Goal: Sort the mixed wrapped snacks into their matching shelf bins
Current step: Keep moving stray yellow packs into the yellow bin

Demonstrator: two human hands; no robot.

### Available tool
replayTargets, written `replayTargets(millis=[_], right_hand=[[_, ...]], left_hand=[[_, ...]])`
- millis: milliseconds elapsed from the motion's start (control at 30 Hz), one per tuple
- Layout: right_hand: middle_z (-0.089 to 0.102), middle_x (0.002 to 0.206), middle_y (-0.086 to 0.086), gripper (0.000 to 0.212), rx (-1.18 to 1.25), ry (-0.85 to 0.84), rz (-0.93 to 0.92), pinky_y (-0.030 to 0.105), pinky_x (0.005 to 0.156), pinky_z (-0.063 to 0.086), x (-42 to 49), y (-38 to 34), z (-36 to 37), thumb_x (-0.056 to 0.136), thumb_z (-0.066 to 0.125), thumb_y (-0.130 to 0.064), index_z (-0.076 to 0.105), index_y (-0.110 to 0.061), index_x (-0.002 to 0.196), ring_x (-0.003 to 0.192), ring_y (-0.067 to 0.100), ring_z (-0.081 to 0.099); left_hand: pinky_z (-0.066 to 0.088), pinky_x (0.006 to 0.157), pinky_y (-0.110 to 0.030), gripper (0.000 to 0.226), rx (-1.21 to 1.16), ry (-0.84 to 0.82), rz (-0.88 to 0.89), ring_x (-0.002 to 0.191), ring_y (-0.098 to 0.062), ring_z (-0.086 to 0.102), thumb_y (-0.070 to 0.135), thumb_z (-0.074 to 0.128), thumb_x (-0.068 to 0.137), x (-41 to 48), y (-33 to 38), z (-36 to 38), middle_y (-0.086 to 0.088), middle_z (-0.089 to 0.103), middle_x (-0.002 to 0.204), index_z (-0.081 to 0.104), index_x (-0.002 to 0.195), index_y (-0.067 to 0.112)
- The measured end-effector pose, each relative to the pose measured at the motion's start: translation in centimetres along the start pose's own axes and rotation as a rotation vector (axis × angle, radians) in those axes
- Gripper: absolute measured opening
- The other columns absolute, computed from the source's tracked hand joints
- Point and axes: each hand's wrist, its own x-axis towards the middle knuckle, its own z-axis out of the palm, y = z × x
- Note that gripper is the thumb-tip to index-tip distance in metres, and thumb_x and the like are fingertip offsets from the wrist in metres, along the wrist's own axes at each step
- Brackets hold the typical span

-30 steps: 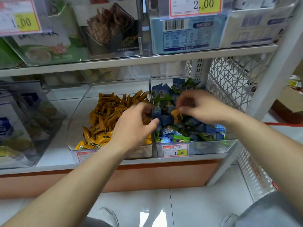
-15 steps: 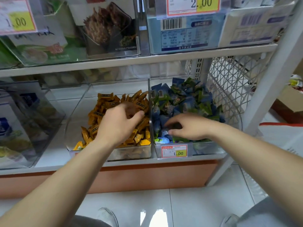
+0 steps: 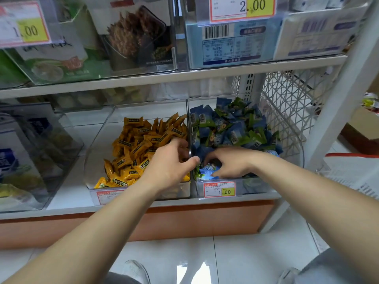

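A clear bin (image 3: 93, 152) on the lower shelf holds a heap of yellow wrapped snacks (image 3: 139, 144). To its right, a second clear bin (image 3: 258, 186) holds mixed blue and green wrapped snacks (image 3: 229, 128). My left hand (image 3: 170, 167) hovers over the front right corner of the yellow heap, against the divider; its fingers are loosely curved and I see nothing in it. My right hand (image 3: 231, 162) reaches into the front left of the blue bin, thumb and fingers curled round a light blue wrapped snack (image 3: 209, 172).
An upper shelf (image 3: 184, 76) with boxed goods hangs close above the bins. A white wire mesh side (image 3: 287, 111) and a white upright post (image 3: 336, 111) close off the right. Another clear bin (image 3: 30, 152) of packets stands at the left. Price tag (image 3: 219, 189) fronts the blue bin.
My left hand went into the yellow heap, then came back right to the divider. My right hand dropped from mid-bin to the front of the blue bin and curled into the snacks.
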Motion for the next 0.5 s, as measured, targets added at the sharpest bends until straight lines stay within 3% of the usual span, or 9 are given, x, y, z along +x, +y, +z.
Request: replayTargets(millis=[200,300,400,500], right_hand=[[0.06,0.095,-0.014,0.027,0.103,0.064,-0.043,0.023,0.065,0.044,0.1,0.6,-0.1,0.084,0.073,-0.031,0.063,-0.028,0.109,0.083,0.01,0.057],[0.064,0.088,-0.017,0.024,0.19,0.154,-0.05,0.025,0.067,0.049,-0.4,0.9,-0.9,0.078,0.079,-0.039,0.067,-0.03,0.097,0.08,0.005,0.06],[0.068,0.087,-0.019,0.024,0.332,0.361,-0.038,0.017,0.07,0.051,-1.5,1.7,-2.7,0.074,0.081,-0.047,0.067,-0.037,0.091,0.079,-0.005,0.063],[0.069,0.088,-0.02,0.022,0.413,0.674,-0.018,0.014,0.069,0.049,-3.0,3.1,-4.3,0.078,0.08,-0.041,0.069,-0.034,0.096,0.079,-0.004,0.064]], left_hand=[[0.044,0.073,-0.018,0.053,-0.012,0.019,-0.009,0.093,-0.009,0.061,0.051,0.07,0.083,0.1,0.0,0.3,0.011,0.065,0.102,0.055,0.126,0.023],[0.047,0.077,-0.022,0.052,-0.03,0.002,-0.02,0.094,-0.008,0.062,0.051,0.07,0.083,0.1,-0.1,0.3,0.012,0.065,0.102,0.055,0.125,0.024],[0.046,0.074,-0.021,0.053,-0.035,-0.008,-0.01,0.093,-0.007,0.061,0.053,0.07,0.083,0.3,-0.3,0.1,0.015,0.064,0.1,0.055,0.125,0.025],[0.042,0.068,-0.014,0.053,-0.032,-0.006,-0.001,0.089,-0.003,0.059,0.054,0.07,0.082,0.4,-0.4,0.1,0.019,0.06,0.095,0.054,0.124,0.025]])
